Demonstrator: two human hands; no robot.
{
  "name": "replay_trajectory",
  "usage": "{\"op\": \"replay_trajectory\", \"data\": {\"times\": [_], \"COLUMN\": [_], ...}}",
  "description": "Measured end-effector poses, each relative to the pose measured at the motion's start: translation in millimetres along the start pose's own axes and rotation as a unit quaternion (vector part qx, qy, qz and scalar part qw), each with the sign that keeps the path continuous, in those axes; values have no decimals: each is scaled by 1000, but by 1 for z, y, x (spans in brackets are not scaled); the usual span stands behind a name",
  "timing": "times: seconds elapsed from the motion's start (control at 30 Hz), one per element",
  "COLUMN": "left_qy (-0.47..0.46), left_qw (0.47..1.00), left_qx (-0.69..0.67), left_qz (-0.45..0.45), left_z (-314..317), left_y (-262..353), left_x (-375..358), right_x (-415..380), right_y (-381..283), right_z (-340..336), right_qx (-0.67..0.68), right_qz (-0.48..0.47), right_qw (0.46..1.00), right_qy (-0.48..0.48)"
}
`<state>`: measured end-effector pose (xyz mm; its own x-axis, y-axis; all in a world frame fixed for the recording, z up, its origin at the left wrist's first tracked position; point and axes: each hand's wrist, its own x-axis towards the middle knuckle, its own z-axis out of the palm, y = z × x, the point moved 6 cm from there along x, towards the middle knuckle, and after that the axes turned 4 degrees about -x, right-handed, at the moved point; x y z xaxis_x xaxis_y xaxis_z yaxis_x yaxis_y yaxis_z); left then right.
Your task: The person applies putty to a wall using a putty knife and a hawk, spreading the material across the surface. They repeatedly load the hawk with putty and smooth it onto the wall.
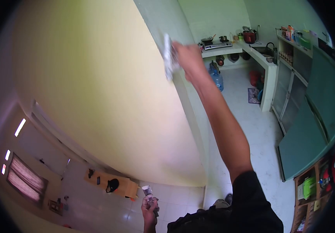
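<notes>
My right hand is raised and closed on a flat plastering trowel, whitish and blurred. The trowel is at the vertical edge where the cream wall meets the grey-green side strip; whether it touches is hard to tell. Low in the view, my left hand is wrapped round a putty knife with a white, smeared blade pointing up. Its handle is mostly hidden by my fingers.
To the right lies a kitchen with a counter, a stove, a blue water bottle and a teal refrigerator. A wooden shelf stands nearer. Behind the wall's lower left is a wooden bench holding a black cap.
</notes>
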<state>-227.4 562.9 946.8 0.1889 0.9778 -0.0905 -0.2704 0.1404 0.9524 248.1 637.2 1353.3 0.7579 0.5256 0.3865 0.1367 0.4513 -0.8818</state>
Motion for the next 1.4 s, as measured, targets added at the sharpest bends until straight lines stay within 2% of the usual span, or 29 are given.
{"op": "replay_trajectory", "data": {"times": [0.07, 0.1, 0.17, 0.23, 0.33, 0.43, 0.53, 0.73, 0.87, 0.93, 0.97, 1.07, 1.1, 1.23, 1.3, 1.37, 1.4], "left_qy": [-9, -10, -10, -20, -39, -17, -18, 0, -15, -47, -60, -71, -73, -62, -47, -28, -20], "left_qw": [1000, 1000, 1000, 1000, 999, 998, 999, 1000, 999, 998, 997, 997, 997, 998, 999, 999, 999], "left_qx": [2, 6, 11, 11, 5, 50, 40, 3, 7, -4, -10, -6, -2, 7, 7, 13, 18], "left_qz": [-5, -7, -8, -13, -18, -43, -32, -25, -47, -43, -41, -23, -21, -22, -22, -18, -20], "left_z": [6, 8, 16, 20, 28, 20, 24, 18, 22, 29, 32, 42, 43, 31, 18, 11, 10], "left_y": [2, 3, 6, 9, 10, 2, 4, -1, -2, 1, 2, 6, 6, 2, -2, -3, -3], "left_x": [4, 5, 10, 10, 12, 15, 12, 11, 20, 29, 31, 34, 33, 23, 15, 9, 6], "right_x": [15, 45, 58, 30, -2, 3, 2, -35, -76, -82, -76, -42, -34, -7, 15, 34, 50], "right_y": [-51, -60, -66, -69, -13, 18, 7, -7, 6, 9, 21, 57, 59, 60, 41, 0, -24], "right_z": [10, 22, 17, -24, -56, -35, -7, 18, 0, -28, -39, -42, -35, -6, 7, 19, 29], "right_qx": [7, 86, 186, 225, 207, 159, 109, 3, 118, 152, 198, -7, -38, -49, -97, -85, -142], "right_qz": [-6, -35, -113, -204, -134, -190, -259, -308, -272, -238, -170, -112, -74, 18, -33, -60, -102], "right_qw": [1000, 993, 964, 936, 968, 968, 959, 950, 947, 957, 965, 993, 996, 999, 994, 994, 985], "right_qy": [-18, -79, -151, -180, -41, -38, -22, 45, -121, -60, -33, 17, 16, 14, 31, 37, -9]}}
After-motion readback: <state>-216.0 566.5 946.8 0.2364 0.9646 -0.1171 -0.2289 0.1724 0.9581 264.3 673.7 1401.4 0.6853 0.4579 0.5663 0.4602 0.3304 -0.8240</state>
